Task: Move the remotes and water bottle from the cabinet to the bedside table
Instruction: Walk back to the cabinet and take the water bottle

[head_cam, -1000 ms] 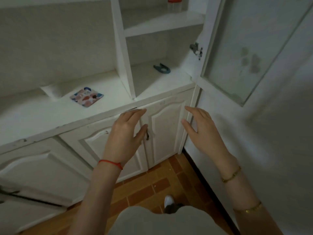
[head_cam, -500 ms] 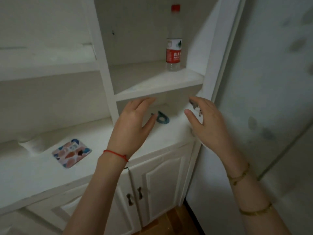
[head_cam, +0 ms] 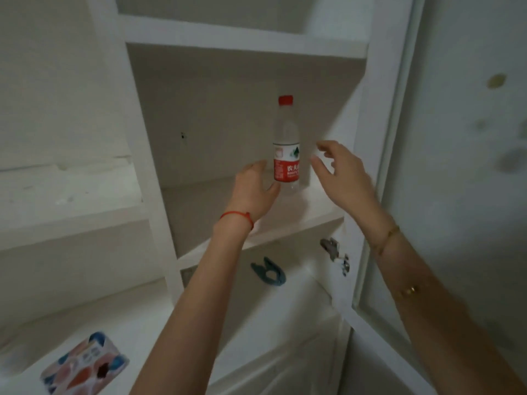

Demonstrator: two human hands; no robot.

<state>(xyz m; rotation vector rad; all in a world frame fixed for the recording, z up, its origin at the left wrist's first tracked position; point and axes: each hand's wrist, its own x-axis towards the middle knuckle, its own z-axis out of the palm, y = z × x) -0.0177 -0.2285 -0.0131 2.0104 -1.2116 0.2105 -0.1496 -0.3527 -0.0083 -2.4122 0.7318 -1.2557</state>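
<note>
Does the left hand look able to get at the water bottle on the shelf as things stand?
Probably yes. The left hand is open beside the upright water bottle, nothing lies between them, and the shelf around it is bare.

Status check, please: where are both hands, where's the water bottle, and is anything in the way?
Left hand and right hand open, flanking the water bottle; contact unclear. Bottle upright on cabinet shelf. Nothing between hands and bottle. No remotes in view.
</note>
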